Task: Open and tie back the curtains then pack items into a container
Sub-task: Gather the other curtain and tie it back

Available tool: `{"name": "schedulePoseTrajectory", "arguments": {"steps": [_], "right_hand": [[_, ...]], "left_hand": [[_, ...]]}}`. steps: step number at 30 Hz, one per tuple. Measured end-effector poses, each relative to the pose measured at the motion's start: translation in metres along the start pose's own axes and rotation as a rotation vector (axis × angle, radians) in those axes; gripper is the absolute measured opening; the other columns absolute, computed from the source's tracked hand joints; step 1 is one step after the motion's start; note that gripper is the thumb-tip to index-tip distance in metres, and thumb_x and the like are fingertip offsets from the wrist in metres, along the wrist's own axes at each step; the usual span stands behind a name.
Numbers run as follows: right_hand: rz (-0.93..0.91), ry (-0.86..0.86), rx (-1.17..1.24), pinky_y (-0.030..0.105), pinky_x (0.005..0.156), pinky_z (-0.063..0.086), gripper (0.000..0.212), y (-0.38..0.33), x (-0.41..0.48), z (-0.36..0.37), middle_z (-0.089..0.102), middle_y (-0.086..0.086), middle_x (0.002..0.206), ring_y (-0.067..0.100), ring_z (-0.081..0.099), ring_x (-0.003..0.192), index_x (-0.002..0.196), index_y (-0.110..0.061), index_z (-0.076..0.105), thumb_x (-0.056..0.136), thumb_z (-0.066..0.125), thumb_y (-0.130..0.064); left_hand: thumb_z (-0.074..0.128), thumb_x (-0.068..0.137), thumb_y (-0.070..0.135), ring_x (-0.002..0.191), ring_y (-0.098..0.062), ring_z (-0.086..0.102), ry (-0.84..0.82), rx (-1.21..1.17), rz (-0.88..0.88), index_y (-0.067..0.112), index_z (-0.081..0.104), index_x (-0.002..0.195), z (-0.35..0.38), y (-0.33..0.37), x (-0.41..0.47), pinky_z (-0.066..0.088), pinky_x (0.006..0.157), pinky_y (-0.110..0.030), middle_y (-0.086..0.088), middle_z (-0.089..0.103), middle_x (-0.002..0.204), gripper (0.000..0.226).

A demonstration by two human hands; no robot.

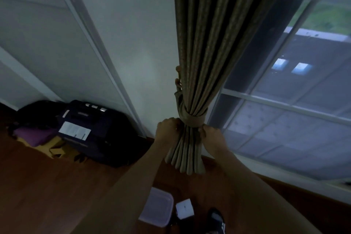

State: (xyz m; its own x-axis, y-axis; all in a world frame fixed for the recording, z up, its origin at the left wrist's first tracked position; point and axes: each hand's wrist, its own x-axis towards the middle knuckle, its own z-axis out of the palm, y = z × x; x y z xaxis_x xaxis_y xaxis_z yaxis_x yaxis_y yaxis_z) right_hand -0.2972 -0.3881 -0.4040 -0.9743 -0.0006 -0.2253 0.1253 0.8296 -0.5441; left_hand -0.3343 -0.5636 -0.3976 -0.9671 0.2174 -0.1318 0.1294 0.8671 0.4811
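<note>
A brown pleated curtain (214, 47) hangs gathered between the white wall and the window. A matching fabric tie-back (192, 118) is wrapped around it low down, and its upper end runs to a hook on the wall. My left hand (168, 128) grips the tie-back at the curtain's left side. My right hand (211, 135) pinches the tie-back and folds at the right side. On the wooden floor below stand a clear plastic container (157, 208) and a small white box (184, 209).
A dark suitcase (98, 131) with a white label leans in the left corner beside purple cloth (35, 136) and cardboard. The window (296, 85) and its sill fill the right side. A shoe (216, 220) shows at the bottom.
</note>
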Motion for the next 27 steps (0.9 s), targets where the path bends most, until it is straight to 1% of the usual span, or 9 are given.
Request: {"name": "schedulePoseTrajectory", "arguments": {"steps": [3,7,9,14,16,19,21,24,27], "right_hand": [[0.059,-0.011,-0.060,0.032,0.068,0.050,0.027,0.002,-0.010,0.003,0.064,0.002,0.089,0.022,0.063,0.081,0.107,-0.021,0.055,0.094,0.050,-0.044],[0.126,-0.061,-0.169,0.032,0.069,0.053,0.033,0.012,-0.012,0.023,0.060,-0.004,0.084,0.018,0.061,0.077,0.102,-0.022,0.056,0.091,0.053,-0.052],[0.120,-0.047,-0.208,0.032,0.068,0.053,0.031,0.007,-0.015,0.023,0.062,-0.001,0.085,0.021,0.063,0.078,0.098,-0.019,0.058,0.093,0.051,-0.048],[0.088,-0.006,-0.275,0.040,0.077,0.055,0.025,0.004,-0.014,0.026,0.066,0.011,0.099,0.029,0.065,0.088,0.105,-0.009,0.061,0.101,0.037,-0.017],[0.060,-0.011,-0.254,0.038,0.076,0.056,0.025,0.002,-0.013,0.029,0.067,0.011,0.098,0.027,0.065,0.085,0.102,-0.009,0.062,0.100,0.038,-0.015],[0.075,-0.149,-0.208,0.036,0.078,0.054,0.025,-0.003,-0.005,0.023,0.067,0.012,0.102,0.028,0.065,0.090,0.105,-0.007,0.063,0.100,0.041,-0.019],[0.094,-0.213,-0.110,0.039,0.080,0.055,0.024,-0.005,-0.010,0.013,0.066,0.010,0.100,0.028,0.065,0.090,0.106,-0.008,0.061,0.096,0.048,-0.026],[0.012,0.069,0.049,0.034,0.076,0.052,0.024,-0.010,-0.031,-0.011,0.067,0.009,0.099,0.028,0.065,0.090,0.114,-0.013,0.061,0.094,0.052,-0.023],[-0.201,0.497,0.271,0.030,0.088,0.048,0.036,-0.032,-0.045,-0.046,0.065,0.009,0.118,0.023,0.061,0.109,0.130,-0.011,0.055,0.098,0.052,-0.027]], "left_hand": [[0.049,0.088,0.032,0.102,-0.029,0.055,-0.055,-0.010,-0.002,0.018,0.063,0.109,0.004,-0.014,-0.003,0.044,0.087,-0.040,-0.007,0.059,0.108,0.029],[0.056,0.090,0.037,0.113,-0.031,0.044,-0.152,0.006,-0.041,0.024,0.060,0.125,0.035,-0.037,0.002,0.038,0.095,-0.042,-0.008,0.053,0.122,0.037],[0.057,0.090,0.034,0.113,-0.030,0.046,-0.157,0.011,-0.021,0.021,0.067,0.115,0.034,-0.036,0.001,0.037,0.094,-0.039,-0.006,0.058,0.118,0.030],[0.043,0.079,0.030,0.104,-0.027,0.051,0.085,0.109,-0.029,0.016,0.073,0.077,0.033,-0.015,-0.002,0.028,0.104,-0.045,-0.004,0.067,0.091,0.033],[0.046,0.085,0.024,0.103,-0.027,0.052,0.099,0.152,-0.044,0.016,0.073,0.081,0.037,-0.009,-0.005,0.026,0.107,-0.045,-0.005,0.065,0.091,0.028],[0.047,0.090,0.020,0.102,-0.023,0.057,0.048,0.081,-0.094,0.017,0.071,0.089,0.029,-0.002,-0.007,0.013,0.115,-0.045,-0.004,0.063,0.096,0.024],[0.049,0.090,0.023,0.111,-0.021,0.055,-0.015,-0.049,-0.129,0.021,0.066,0.110,0.022,-0.004,-0.012,0.004,0.116,-0.052,-0.001,0.063,0.107,0.026],[0.053,0.084,0.017,0.118,-0.022,0.052,0.077,-0.202,-0.059,0.022,0.050,0.135,0.000,-0.009,-0.023,0.021,0.113,-0.056,-0.002,0.058,0.120,0.052],[0.053,0.088,0.020,0.103,-0.015,0.056,0.427,-0.357,0.198,0.011,0.055,0.130,-0.037,0.005,-0.025,0.046,0.094,-0.036,-0.006,0.059,0.110,0.043]]}}
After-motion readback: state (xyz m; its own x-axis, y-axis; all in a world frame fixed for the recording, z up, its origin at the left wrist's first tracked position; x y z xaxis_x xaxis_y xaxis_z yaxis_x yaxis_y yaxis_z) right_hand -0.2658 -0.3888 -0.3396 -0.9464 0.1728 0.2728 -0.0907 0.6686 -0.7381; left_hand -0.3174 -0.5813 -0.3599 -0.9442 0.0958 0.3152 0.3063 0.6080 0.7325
